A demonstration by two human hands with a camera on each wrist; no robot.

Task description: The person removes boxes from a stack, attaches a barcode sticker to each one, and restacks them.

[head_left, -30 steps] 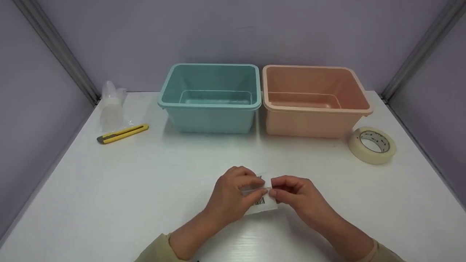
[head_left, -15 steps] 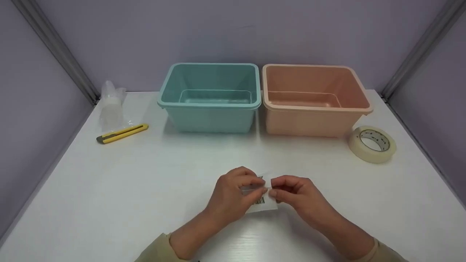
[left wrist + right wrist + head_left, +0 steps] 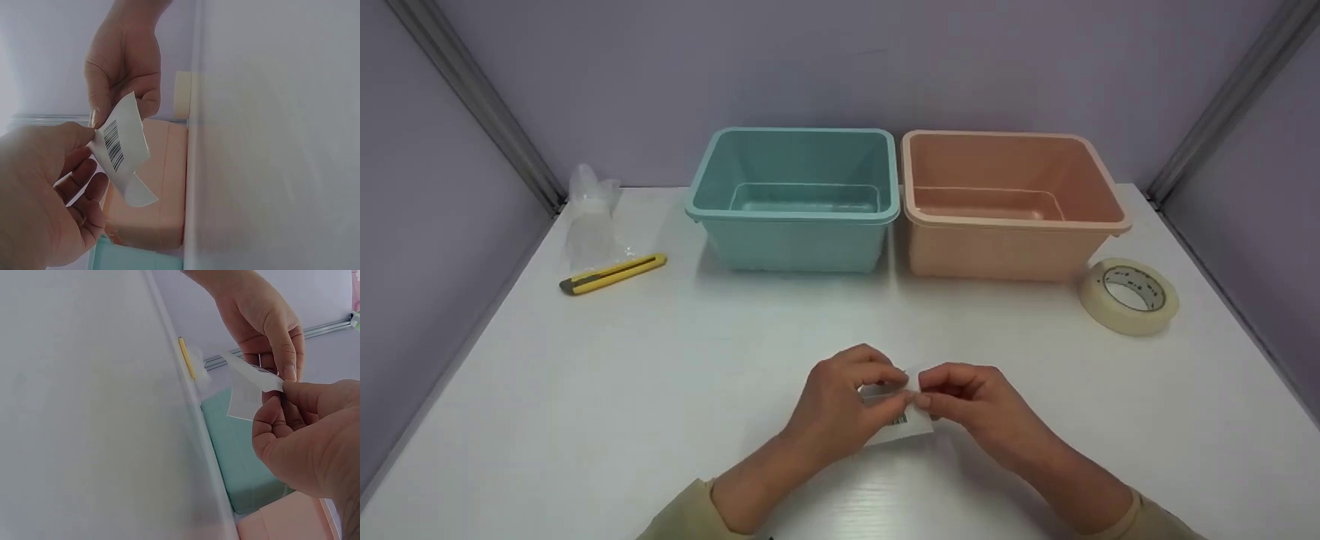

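Note:
A small white label with a barcode (image 3: pixel 901 421) (image 3: pixel 121 143) (image 3: pixel 256 374) is held just above the white table (image 3: pixel 660 375) near its front edge. My left hand (image 3: pixel 847 397) (image 3: pixel 45 191) pinches one edge of the label between thumb and fingers. My right hand (image 3: pixel 960 401) (image 3: pixel 298 433) pinches the other edge. The two hands meet over the label and cover most of it in the head view. A backing flap (image 3: pixel 138 191) curls away from the label in the left wrist view.
A teal bin (image 3: pixel 795 214) and a peach bin (image 3: pixel 1012 217) stand side by side at the back. A roll of tape (image 3: pixel 1129 296) lies to the right. A yellow utility knife (image 3: pixel 611 274) and clear plastic bags (image 3: pixel 589 221) lie at the back left.
The hands stay in place with the label; the fingers shift only slightly at its edges.

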